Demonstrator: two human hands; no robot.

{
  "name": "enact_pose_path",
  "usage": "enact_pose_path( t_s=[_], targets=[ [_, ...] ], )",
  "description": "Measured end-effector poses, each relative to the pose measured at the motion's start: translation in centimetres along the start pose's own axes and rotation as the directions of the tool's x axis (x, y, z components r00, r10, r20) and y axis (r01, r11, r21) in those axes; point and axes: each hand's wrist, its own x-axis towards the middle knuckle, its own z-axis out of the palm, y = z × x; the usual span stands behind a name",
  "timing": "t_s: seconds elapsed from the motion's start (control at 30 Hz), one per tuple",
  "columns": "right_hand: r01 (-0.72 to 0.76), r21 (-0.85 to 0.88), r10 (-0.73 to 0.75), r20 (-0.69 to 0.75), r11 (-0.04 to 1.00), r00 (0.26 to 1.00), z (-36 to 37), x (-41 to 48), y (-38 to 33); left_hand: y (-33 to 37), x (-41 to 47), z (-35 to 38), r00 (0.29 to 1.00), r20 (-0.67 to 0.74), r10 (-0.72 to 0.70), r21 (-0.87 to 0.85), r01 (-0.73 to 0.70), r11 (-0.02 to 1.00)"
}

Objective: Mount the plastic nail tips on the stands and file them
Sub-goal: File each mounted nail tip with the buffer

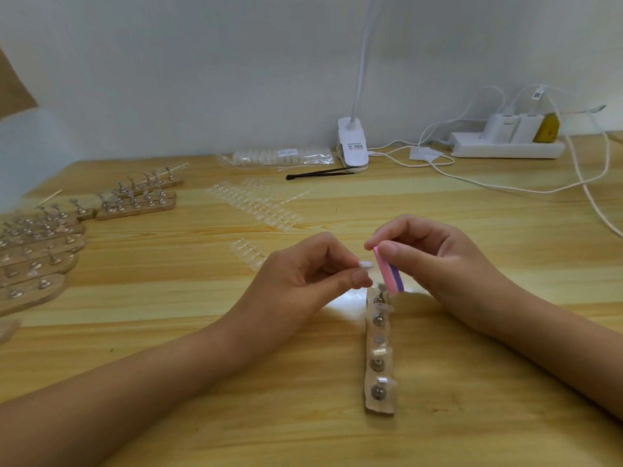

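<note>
Centrally, one stand strip (pixel 380 408), five pins (pixel 377 392), on wooden table (pixel 488 358); white wall (pixel 202 79) behind. Just beyond strip: left hand (pixel 303 281) fingers pinch one nail tip (pixel 366 264); right hand (pixel 445 264) fingers grip one pink-purple file block (pixel 389 274).

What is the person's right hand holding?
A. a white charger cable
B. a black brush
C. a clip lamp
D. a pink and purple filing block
D: the right hand pinches the pink and purple filing block by its upper end, close to the clear nail tip that the left hand pinches.
</note>
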Motion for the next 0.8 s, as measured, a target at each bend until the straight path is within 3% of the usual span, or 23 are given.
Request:
enact_pose_path(
  t_s=[0.17, 0.23, 0.37, 0.47, 0.53, 0.63, 0.8],
  targets=[
    [0.015, 0.104, -0.017, 0.013, 0.994, 1.000, -0.2, 0.0, -0.1, -0.1, 0.0, 0.0, 1.000, -0.005, 0.000, -0.042, -0.001, 0.999],
    [0.002, 0.028, -0.003, 0.020, 1.000, 1.000, 0.1, -0.1, -0.1, -0.2, 0.1, 0.0, 1.000, -0.007, 0.001, -0.054, -0.001, 0.999],
    [-0.046, -0.136, 0.022, -0.172, 0.990, 0.985, -0.7, 0.3, 0.0, 0.0, 0.0, -0.1, 1.000, 0.022, 0.010, -0.062, -0.008, 0.998],
    [-0.055, -0.224, 0.001, -0.232, 0.973, 0.973, -1.7, 0.5, 0.2, 0.2, -0.1, -0.2, 0.999, 0.044, -0.003, -0.076, 0.006, 0.997],
    [-0.040, -0.394, -0.050, -0.214, 0.918, 0.976, -2.3, 0.6, 0.6, 0.4, -0.2, -0.2, 0.999, 0.048, -0.023, -0.069, 0.026, 0.997],
    [-0.030, -0.680, -0.081, -0.131, 0.733, 0.988, -3.1, 0.8, 1.5, 0.4, -0.4, -0.2, 0.997, 0.081, -0.014, 0.080, 0.008, 0.997],
    [-0.043, -0.743, -0.033, -0.087, 0.667, 0.996, -3.8, 0.7, 2.5, 0.1, -0.6, 0.0, 0.985, 0.170, 0.027, 0.235, -0.067, 0.970]
  ],
)
